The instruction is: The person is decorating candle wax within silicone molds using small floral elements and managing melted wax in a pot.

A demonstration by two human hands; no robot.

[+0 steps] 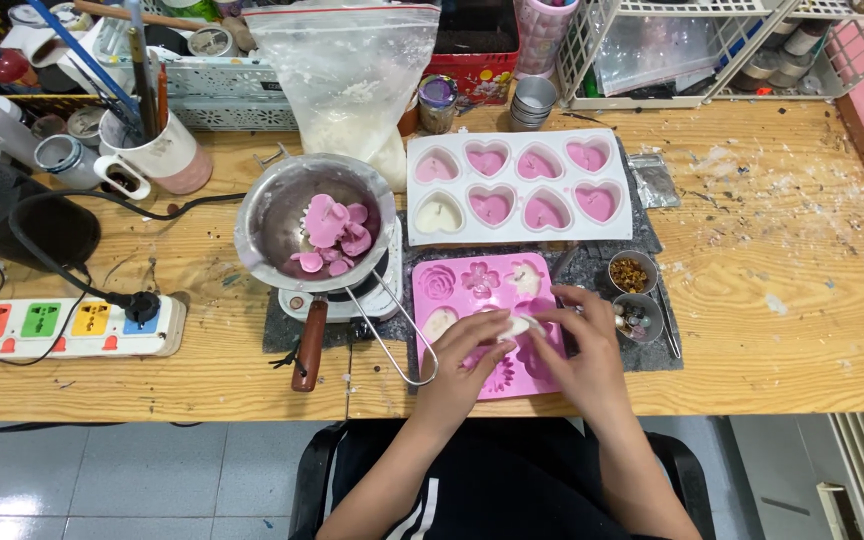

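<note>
Both hands work over the pink flower mould (482, 290) at the table's near edge: left hand (464, 362) and right hand (582, 350) pinch a small white piece (514, 325) between fingertips. Bare wood lies open at three o'clock. At twelve o'clock sits the white heart mould (517, 185); a clear bag (347, 70) at eleven.

Two hands, left hand (467, 355) and right hand (582, 350), pinch a small white piece (514, 325) over a pink flower mould (487, 285) on a wooden surface (782, 290).

Probably a home craft bench: silicone moulds (487, 320), melting pot (312, 225), cluttered supplies.
</note>
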